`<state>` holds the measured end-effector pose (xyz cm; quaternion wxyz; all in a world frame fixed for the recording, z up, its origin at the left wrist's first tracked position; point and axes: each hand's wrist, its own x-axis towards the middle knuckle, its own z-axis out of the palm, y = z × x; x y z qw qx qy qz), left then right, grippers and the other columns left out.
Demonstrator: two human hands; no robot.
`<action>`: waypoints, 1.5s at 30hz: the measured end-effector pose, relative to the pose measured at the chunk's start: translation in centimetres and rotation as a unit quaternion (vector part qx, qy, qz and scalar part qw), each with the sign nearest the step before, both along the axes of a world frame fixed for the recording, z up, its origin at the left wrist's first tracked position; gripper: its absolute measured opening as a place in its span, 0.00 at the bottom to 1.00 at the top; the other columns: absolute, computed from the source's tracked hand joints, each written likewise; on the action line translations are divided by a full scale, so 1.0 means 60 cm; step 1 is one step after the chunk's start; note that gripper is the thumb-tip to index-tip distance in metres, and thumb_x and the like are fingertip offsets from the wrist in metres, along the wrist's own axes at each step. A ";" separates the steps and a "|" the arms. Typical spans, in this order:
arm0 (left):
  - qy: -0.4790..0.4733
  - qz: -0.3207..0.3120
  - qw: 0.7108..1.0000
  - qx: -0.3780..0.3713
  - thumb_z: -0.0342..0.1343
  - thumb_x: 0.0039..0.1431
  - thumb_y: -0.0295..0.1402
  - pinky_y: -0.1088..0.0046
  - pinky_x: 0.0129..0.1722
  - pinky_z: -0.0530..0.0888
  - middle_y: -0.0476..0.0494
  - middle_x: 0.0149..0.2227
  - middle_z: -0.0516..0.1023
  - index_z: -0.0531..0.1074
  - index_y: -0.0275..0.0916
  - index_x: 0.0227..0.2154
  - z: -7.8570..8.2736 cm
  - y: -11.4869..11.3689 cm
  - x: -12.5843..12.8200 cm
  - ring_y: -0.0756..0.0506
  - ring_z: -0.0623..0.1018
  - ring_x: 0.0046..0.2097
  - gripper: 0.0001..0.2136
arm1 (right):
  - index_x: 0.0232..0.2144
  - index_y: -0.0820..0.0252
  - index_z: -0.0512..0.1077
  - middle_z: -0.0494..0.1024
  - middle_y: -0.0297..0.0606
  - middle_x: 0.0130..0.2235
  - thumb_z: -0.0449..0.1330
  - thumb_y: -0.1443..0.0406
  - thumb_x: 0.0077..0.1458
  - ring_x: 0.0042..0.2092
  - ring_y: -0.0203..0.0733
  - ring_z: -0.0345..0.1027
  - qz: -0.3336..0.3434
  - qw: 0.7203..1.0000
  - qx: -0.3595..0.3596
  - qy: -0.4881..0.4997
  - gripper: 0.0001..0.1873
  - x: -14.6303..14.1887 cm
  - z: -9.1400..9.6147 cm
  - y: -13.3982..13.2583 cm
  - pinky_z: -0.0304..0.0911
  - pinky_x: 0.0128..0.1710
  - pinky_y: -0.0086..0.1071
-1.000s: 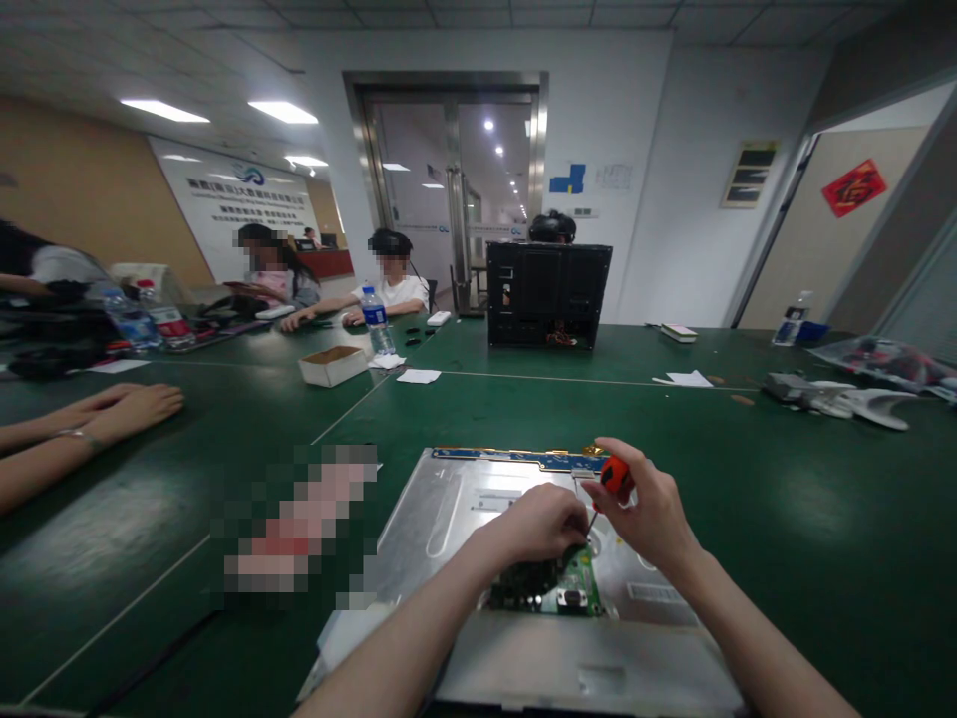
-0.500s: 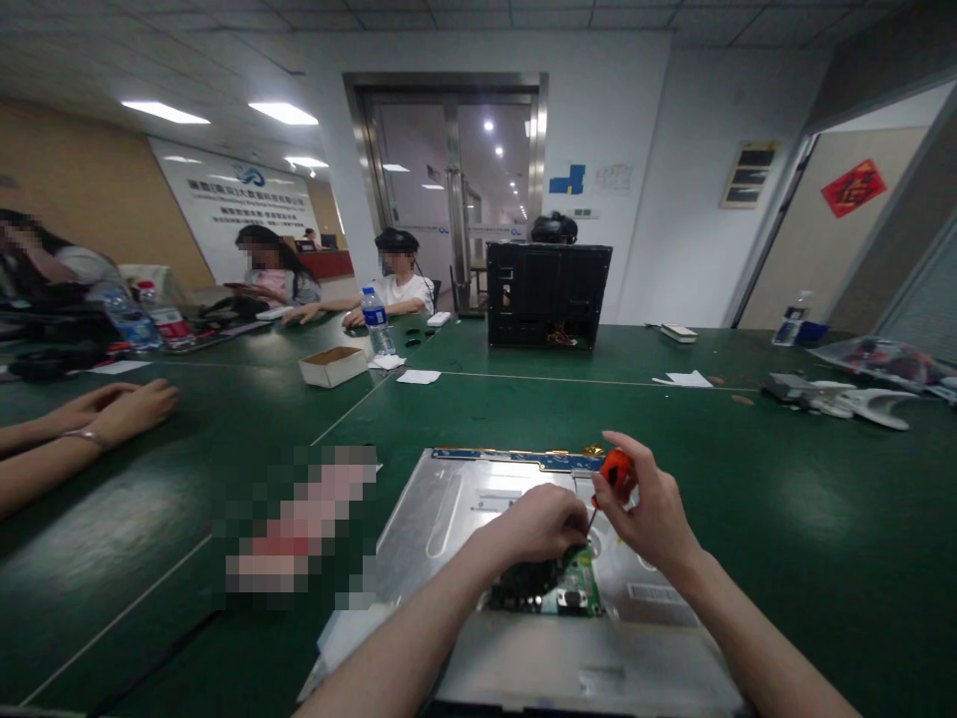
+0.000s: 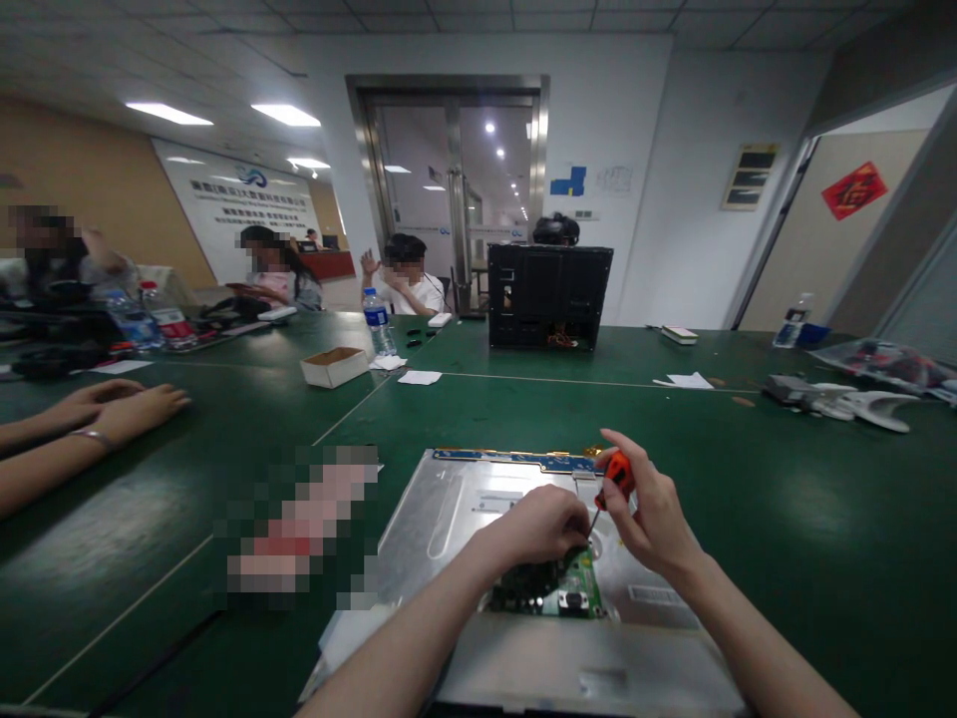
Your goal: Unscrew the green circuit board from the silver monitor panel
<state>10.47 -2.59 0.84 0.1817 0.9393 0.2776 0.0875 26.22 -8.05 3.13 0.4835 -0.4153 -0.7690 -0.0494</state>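
A silver metal panel (image 3: 464, 499), like the back of a flat screen, lies in front of me with a blue circuit strip (image 3: 493, 459) along its far edge. My right hand (image 3: 650, 514) grips an orange-and-black screwdriver (image 3: 618, 477), its thin shaft slanting down to the left. The tip ends beside the fingers of my left hand (image 3: 549, 524), just above a green circuit board (image 3: 587, 583). Those left fingers are curled together; what they pinch, if anything, is hidden. My left forearm and hand cover part of the board and panel.
On the left, a co-worker's forearms and hands (image 3: 124, 414) rest on the green table (image 3: 246, 429). Beyond the panel stand an open white box (image 3: 334, 369), a water bottle (image 3: 378, 324) and a black computer case (image 3: 549, 299). Loose parts (image 3: 837, 399) lie at the right.
The screwdriver has turned in my right hand and its handle stands more upright. My left hand stays put. Across the table, a person has raised their hands from the tabletop.
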 end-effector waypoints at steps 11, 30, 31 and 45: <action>0.012 0.008 1.000 0.005 0.57 0.50 0.26 0.76 0.30 0.66 0.46 0.30 0.80 0.78 0.38 0.30 0.004 -0.002 0.000 0.46 0.76 0.33 0.06 | 0.43 0.59 0.61 0.67 0.26 0.21 0.57 0.55 0.57 0.17 0.31 0.60 -0.081 0.993 0.083 -0.006 0.17 0.005 -0.021 0.019 0.56 0.17 0.23; 0.004 -0.001 1.000 0.002 0.56 0.50 0.26 0.76 0.30 0.65 0.46 0.29 0.80 0.78 0.38 0.30 0.001 0.001 -0.001 0.47 0.75 0.31 0.06 | 0.47 0.58 0.61 0.68 0.30 0.28 0.56 0.65 0.57 0.20 0.29 0.58 -0.037 0.997 0.061 -0.003 0.15 0.002 -0.012 0.014 0.57 0.19 0.23; 0.004 -0.001 1.000 0.002 0.56 0.50 0.26 0.76 0.30 0.65 0.46 0.29 0.79 0.78 0.38 0.29 0.001 0.000 -0.001 0.47 0.75 0.31 0.06 | 0.46 0.58 0.61 0.68 0.30 0.28 0.56 0.64 0.57 0.20 0.29 0.58 -0.040 0.997 0.060 -0.006 0.14 0.002 -0.012 0.015 0.57 0.19 0.23; 0.014 0.002 1.000 0.002 0.56 0.49 0.25 0.76 0.31 0.66 0.45 0.30 0.80 0.78 0.38 0.29 0.003 -0.001 0.001 0.46 0.76 0.32 0.06 | 0.53 0.59 0.58 0.70 0.34 0.32 0.49 0.68 0.59 0.22 0.30 0.62 -0.004 1.000 0.012 0.003 0.18 0.004 -0.005 0.004 0.59 0.19 0.24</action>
